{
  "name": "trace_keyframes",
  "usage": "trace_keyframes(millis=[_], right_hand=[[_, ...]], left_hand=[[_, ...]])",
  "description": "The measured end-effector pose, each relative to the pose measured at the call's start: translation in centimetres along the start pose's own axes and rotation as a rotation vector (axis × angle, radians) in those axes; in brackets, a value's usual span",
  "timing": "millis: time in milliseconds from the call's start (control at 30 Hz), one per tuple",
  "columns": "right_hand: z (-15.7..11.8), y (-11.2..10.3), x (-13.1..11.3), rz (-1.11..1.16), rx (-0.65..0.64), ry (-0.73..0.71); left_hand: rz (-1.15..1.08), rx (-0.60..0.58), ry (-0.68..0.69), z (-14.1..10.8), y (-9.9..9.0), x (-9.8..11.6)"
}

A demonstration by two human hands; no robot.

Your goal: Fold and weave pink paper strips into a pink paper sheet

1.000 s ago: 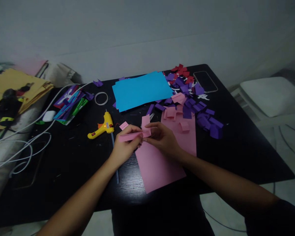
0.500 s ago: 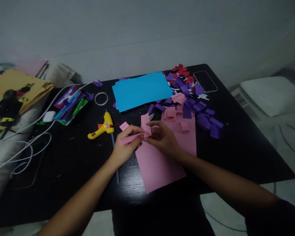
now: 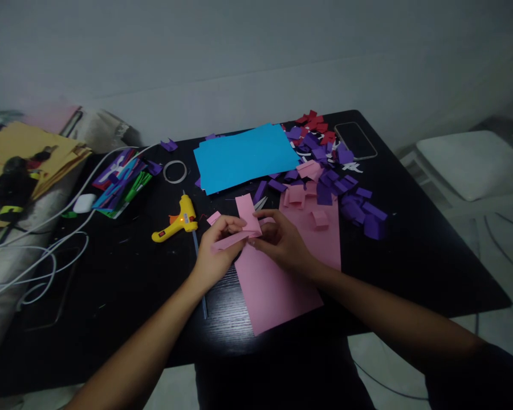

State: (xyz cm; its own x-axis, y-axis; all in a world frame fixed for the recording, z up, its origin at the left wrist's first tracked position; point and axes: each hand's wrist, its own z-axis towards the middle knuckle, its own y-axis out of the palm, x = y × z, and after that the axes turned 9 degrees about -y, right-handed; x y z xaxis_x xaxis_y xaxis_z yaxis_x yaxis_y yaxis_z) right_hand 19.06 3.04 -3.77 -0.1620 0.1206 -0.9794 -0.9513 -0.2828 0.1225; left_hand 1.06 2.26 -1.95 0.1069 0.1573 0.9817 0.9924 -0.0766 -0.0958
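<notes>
Head cam: my left hand & right hand pinch a pink paper strip mid-fold, above the pink sheet on the black table. Next move, I judge: press the crease flat w/ steady thumbs. Glue gun sits nearby, left.

Left hand, right hand pinching pink paper strip, black table

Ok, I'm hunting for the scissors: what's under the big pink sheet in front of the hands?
Nothing shows beneath the pink sheet but the black table; whatever it covers is hidden. On top lie curled pink pieces. A metal tip, possibly scissors, pokes out beyond the hands.
</notes>
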Motion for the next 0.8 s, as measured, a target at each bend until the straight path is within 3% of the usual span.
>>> trace_keyframes(millis=[500,800], right_hand=[[0.17,-0.28,0.17,0.004,-0.063,0.056],[0.27,-0.40,0.06,0.052,-0.057,0.067]], left_hand=[[-0.052,-0.003,-0.061,0.19,0.13,0.13],[0.018,-0.016,0.001,-0.02,-0.20,-0.69]])
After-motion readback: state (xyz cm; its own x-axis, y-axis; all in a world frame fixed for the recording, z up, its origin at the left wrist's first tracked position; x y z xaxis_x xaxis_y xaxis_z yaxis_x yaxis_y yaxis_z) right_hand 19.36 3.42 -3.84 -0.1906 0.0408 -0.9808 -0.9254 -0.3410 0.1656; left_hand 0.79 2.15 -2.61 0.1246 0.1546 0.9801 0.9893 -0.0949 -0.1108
